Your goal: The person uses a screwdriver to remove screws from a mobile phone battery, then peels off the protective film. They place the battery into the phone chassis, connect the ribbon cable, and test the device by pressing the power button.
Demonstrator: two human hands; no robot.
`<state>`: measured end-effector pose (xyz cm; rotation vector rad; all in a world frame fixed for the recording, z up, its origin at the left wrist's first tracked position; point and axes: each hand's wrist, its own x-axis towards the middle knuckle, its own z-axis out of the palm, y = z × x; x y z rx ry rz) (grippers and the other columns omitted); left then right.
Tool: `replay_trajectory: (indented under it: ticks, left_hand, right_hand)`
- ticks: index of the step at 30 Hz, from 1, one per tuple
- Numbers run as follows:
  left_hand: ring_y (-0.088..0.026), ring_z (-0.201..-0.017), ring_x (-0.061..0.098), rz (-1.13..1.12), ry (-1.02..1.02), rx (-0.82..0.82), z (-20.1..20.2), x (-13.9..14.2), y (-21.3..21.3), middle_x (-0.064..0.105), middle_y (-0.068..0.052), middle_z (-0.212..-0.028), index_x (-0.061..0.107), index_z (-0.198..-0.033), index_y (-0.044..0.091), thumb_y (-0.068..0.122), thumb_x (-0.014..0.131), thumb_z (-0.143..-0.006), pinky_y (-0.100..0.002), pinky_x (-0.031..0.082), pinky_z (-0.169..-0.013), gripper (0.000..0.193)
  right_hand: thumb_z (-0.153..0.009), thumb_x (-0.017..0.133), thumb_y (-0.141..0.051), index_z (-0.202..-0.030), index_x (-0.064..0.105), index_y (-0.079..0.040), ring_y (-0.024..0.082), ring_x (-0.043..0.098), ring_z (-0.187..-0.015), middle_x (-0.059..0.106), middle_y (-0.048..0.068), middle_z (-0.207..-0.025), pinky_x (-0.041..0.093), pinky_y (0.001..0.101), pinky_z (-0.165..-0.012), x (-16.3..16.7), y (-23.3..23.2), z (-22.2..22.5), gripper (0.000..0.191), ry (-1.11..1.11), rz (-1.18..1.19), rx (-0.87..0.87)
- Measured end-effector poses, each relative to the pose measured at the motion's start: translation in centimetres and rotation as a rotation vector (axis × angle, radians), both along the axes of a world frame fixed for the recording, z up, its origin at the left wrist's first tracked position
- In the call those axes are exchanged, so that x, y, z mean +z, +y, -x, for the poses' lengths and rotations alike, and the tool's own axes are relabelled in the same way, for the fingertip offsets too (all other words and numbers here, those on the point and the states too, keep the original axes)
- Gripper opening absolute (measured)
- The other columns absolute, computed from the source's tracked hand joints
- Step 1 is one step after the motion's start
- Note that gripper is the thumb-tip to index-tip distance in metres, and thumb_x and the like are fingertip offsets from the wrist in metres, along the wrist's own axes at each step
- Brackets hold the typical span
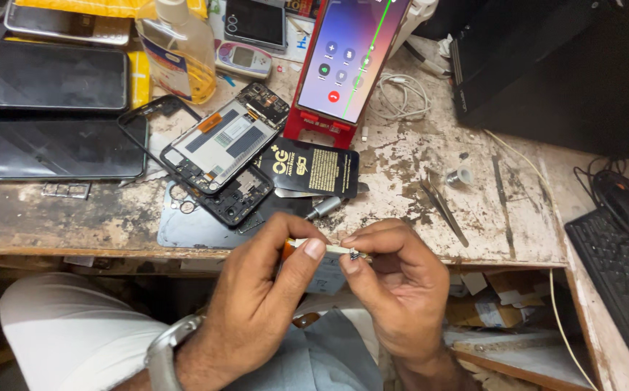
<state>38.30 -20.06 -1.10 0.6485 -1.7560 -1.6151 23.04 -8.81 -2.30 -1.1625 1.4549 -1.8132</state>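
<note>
My left hand (260, 293) grips a thin pale tool (331, 248) with an orange end, thumb pressed along its shaft. My right hand (394, 279) pinches the tool's far tip, where a tiny dark part sits between finger and thumb. Both hands hover just in front of the worn workbench edge (474, 253). Just beyond them lie an opened phone (224, 145) with its boards exposed, a dark back cover (191, 221) under it, a black packet with gold print (313, 168), and a small silver screwdriver (323, 208).
A lit phone (350, 54) leans on a red stand. Tweezers (445, 210) and a solder reel (461, 176) lie to the right. Dark tablets (46, 116), a liquid bottle (180, 51), a white cable (401, 94) and a black keyboard (618, 282) ring the bench.
</note>
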Motion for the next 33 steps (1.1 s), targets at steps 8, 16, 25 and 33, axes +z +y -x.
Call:
replay_trajectory:
  ticks: [8, 16, 25, 33]
  left_hand:
    - [-0.013, -0.069, 0.050, 0.092, 0.257, 0.103, 1.1, -1.5, 1.4, 0.056, -0.008, -0.083, 0.054, -0.100, 0.001, 0.015, 0.054, -0.109, -0.030, 0.044, -0.062, 0.017]
    - [-0.011, -0.062, 0.054, 0.133, 0.230, 0.090, 1.0, -1.3, 1.2, 0.057, -0.006, -0.083, 0.053, -0.100, 0.002, 0.014, 0.057, -0.106, -0.028, 0.044, -0.055, 0.014]
    - [-0.012, -0.068, 0.054, 0.172, 0.219, 0.103, 1.3, -1.2, 1.1, 0.056, -0.007, -0.083, 0.053, -0.102, 0.001, 0.012, 0.055, -0.108, -0.029, 0.046, -0.061, 0.013]
    - [-0.005, -0.075, 0.054, -0.084, 0.245, 0.069, 0.4, -0.9, 1.5, 0.061, -0.001, -0.086, 0.058, -0.114, 0.001, 0.013, 0.057, -0.104, -0.024, 0.047, -0.064, 0.015]
  right_hand:
    - [-0.096, 0.068, 0.010, -0.112, 0.065, 0.006, 0.014, 0.065, -0.104, 0.064, 0.013, -0.115, 0.054, 0.0257, -0.093, 0.2, -0.3, -0.8, 0.017, -0.001, 0.017, -0.001]
    - [-0.095, 0.066, 0.012, -0.111, 0.064, 0.006, 0.018, 0.063, -0.105, 0.063, 0.015, -0.112, 0.052, 0.0285, -0.095, -0.2, -1.1, -1.7, 0.018, -0.027, 0.085, 0.027]
    - [-0.101, 0.061, 0.009, -0.108, 0.062, 0.004, 0.019, 0.059, -0.106, 0.062, 0.015, -0.109, 0.048, 0.0302, -0.097, -1.7, -2.0, -2.9, 0.008, -0.100, 0.222, -0.038]
    - [-0.103, 0.062, 0.007, -0.108, 0.062, 0.004, 0.018, 0.059, -0.099, 0.062, 0.015, -0.104, 0.048, 0.0303, -0.097, -1.9, -2.0, -2.5, 0.006, -0.065, 0.247, -0.072]
